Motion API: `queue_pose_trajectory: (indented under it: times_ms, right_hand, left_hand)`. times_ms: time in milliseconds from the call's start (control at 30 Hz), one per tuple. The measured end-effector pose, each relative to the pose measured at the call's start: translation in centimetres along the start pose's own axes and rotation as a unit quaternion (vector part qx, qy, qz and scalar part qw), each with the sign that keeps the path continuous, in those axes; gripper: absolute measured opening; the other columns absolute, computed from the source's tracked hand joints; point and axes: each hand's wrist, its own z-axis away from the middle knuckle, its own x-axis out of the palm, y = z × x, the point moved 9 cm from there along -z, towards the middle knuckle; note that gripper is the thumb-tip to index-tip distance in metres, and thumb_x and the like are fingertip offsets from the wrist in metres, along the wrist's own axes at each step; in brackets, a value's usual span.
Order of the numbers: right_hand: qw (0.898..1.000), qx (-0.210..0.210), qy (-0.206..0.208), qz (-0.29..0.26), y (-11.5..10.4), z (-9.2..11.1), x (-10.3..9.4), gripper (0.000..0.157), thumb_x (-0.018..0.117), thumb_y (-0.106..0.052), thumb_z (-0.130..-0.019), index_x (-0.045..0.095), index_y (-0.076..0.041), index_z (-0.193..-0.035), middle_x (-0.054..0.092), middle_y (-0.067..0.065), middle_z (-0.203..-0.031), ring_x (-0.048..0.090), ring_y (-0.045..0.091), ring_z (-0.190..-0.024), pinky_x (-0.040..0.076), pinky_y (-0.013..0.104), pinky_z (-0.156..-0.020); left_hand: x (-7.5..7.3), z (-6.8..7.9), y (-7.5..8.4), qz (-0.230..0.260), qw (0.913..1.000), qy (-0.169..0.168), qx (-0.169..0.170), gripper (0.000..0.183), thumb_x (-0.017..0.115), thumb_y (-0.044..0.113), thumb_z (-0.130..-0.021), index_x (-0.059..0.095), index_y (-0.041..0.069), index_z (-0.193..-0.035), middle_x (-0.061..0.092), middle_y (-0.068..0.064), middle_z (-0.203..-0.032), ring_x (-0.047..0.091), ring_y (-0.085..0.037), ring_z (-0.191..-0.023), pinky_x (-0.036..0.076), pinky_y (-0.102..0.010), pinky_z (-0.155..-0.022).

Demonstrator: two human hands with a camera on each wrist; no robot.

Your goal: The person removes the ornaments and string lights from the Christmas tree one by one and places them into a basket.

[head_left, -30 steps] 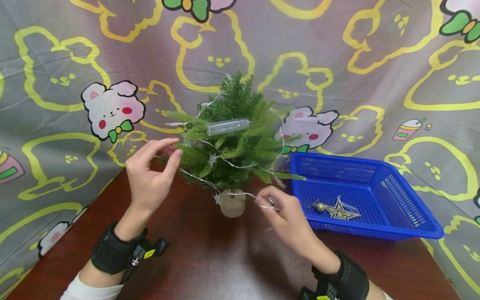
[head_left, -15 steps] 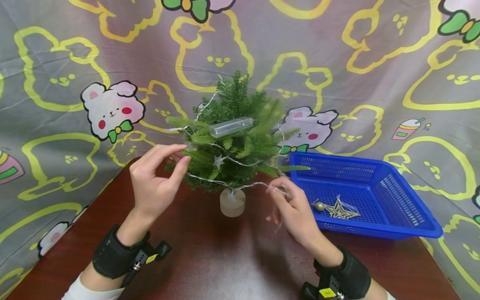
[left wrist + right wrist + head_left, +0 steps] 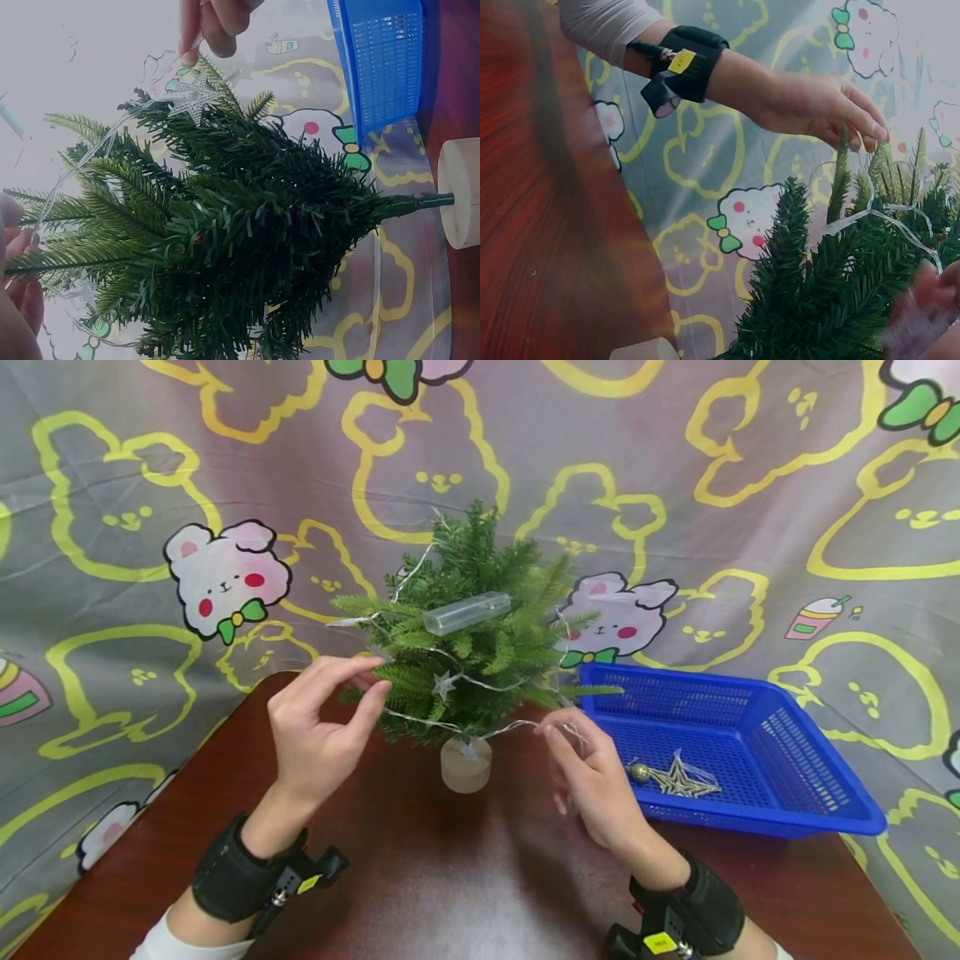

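A small green artificial Christmas tree [image 3: 480, 643] stands on a round pale wooden base [image 3: 466, 767]. Around its branches runs a clear string of lights [image 3: 427, 721] with star-shaped lights [image 3: 444, 684]. A clear plastic battery box [image 3: 467, 613] lies on the front branches. At the tree's left side, my left hand [image 3: 318, 727] pinches the light string near a branch tip; its fingertips are partly hidden by needles. My right hand [image 3: 596, 777], right of the base, grips the string's gathered loose end, with the wire stretched low across the tree's front. In the left wrist view a star light [image 3: 193, 101] hangs near the right fingertips.
A blue plastic basket [image 3: 765, 817] stands on the right of the dark red-brown table [image 3: 420, 893]. Inside it lie a gold glitter star [image 3: 684, 781] and a small gold ball [image 3: 640, 772]. A patterned cloth [image 3: 285, 460] hangs close behind the tree.
My right hand has moved up and to the right, lifting the wire off the wooden base. The left hand has shifted slightly right and down. The battery box has moved slightly right.
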Motion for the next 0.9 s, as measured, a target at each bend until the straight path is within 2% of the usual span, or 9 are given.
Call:
queue_pose_trajectory:
  times_ms: [133,233,300,367,433,500,633,767,900]
  right_hand:
    - [0.999,0.0,0.033,0.013,-0.2,-0.1,-0.5,0.021,0.05,-0.025,-0.104,0.06,-0.008,-0.107,0.057,-0.005,-0.076,0.029,0.009,-0.042,0.027,0.029,-0.034]
    - [0.998,-0.007,0.055,0.033,-0.3,-0.2,-0.9,0.02,0.055,-0.021,-0.102,0.063,-0.003,-0.105,0.066,-0.005,-0.095,0.039,0.007,-0.047,0.035,0.026,-0.039]
    - [0.997,-0.013,0.065,0.05,-0.3,-0.2,-1.2,0.018,0.061,-0.017,-0.099,0.066,-0.001,-0.104,0.068,-0.005,-0.093,0.055,0.007,-0.058,0.047,0.025,-0.049]
    - [0.994,-0.018,0.076,0.071,-0.4,-0.3,-1.4,0.017,0.066,-0.015,-0.095,0.069,0.0,-0.102,0.069,-0.005,-0.088,0.06,0.008,-0.067,0.051,0.024,-0.059]
    - [0.992,-0.025,0.09,0.086,-0.5,-0.3,-1.7,0.015,0.07,-0.014,-0.092,0.071,0.0,-0.098,0.066,-0.005,-0.078,0.058,0.007,-0.07,0.05,0.023,-0.063]
    - [0.99,-0.029,0.105,0.09,-0.6,-0.4,-2.0,0.014,0.071,-0.014,-0.091,0.072,-0.001,-0.096,0.059,-0.006,-0.07,0.049,0.006,-0.062,0.043,0.022,-0.056]
    - [0.992,-0.04,0.114,0.046,-0.8,-0.3,-2.2,0.012,0.068,-0.013,-0.094,0.069,-0.001,-0.095,0.047,-0.005,-0.066,0.037,0.007,-0.053,0.032,0.026,-0.046]
    - [0.996,-0.049,0.069,-0.026,-1.0,-0.2,-1.6,0.01,0.058,-0.013,-0.1,0.063,-0.005,-0.098,0.065,-0.002,-0.083,0.046,0.009,-0.048,0.033,0.028,-0.039]
    - [0.993,-0.049,0.009,-0.105,-1.0,-0.2,-0.8,0.012,0.048,-0.015,-0.105,0.058,-0.013,-0.098,0.074,0.0,-0.11,0.06,0.009,-0.052,0.02,0.031,-0.033]
  left_hand:
    - [0.1,0.1,0.2,0.005,0.9999,0.006,0.006,0.03,0.072,0.028,-0.09,0.076,-0.001,-0.098,0.069,-0.014,-0.076,0.063,-0.01,-0.074,0.048,-0.016,-0.074]
    - [0.1,0.2,0.3,0.01,0.9999,0.011,0.009,0.03,0.072,0.028,-0.09,0.076,-0.001,-0.097,0.069,-0.013,-0.075,0.063,-0.011,-0.073,0.047,-0.016,-0.073]
    - [0.1,0.2,0.3,0.013,0.9998,0.012,0.009,0.031,0.072,0.028,-0.09,0.076,-0.002,-0.096,0.068,-0.013,-0.074,0.062,-0.011,-0.072,0.047,-0.016,-0.073]
    - [0.1,0.3,0.3,0.015,0.9998,0.012,0.009,0.031,0.072,0.028,-0.09,0.076,-0.001,-0.096,0.068,-0.013,-0.074,0.062,-0.01,-0.073,0.047,-0.016,-0.072]
    - [0.1,0.3,0.4,0.018,0.9997,0.012,0.01,0.031,0.073,0.028,-0.09,0.076,-0.001,-0.096,0.068,-0.013,-0.074,0.062,-0.01,-0.073,0.046,-0.015,-0.071]
    - [0.2,0.4,0.5,0.018,0.9997,0.01,0.012,0.031,0.073,0.028,-0.09,0.076,-0.002,-0.096,0.068,-0.013,-0.074,0.062,-0.009,-0.072,0.046,-0.015,-0.07]
    - [0.3,0.4,0.7,0.016,0.9997,0.008,0.016,0.031,0.072,0.029,-0.091,0.076,-0.001,-0.096,0.068,-0.012,-0.074,0.062,-0.01,-0.071,0.044,-0.015,-0.068]
    - [0.5,0.5,1.1,0.018,0.9995,0.008,0.024,0.031,0.072,0.029,-0.09,0.076,-0.001,-0.095,0.069,-0.012,-0.074,0.062,-0.011,-0.071,0.045,-0.015,-0.068]
    - [0.9,0.6,1.6,0.019,0.9991,0.001,0.037,0.031,0.071,0.03,-0.091,0.076,-0.001,-0.095,0.071,-0.012,-0.077,0.063,-0.012,-0.071,0.046,-0.016,-0.066]
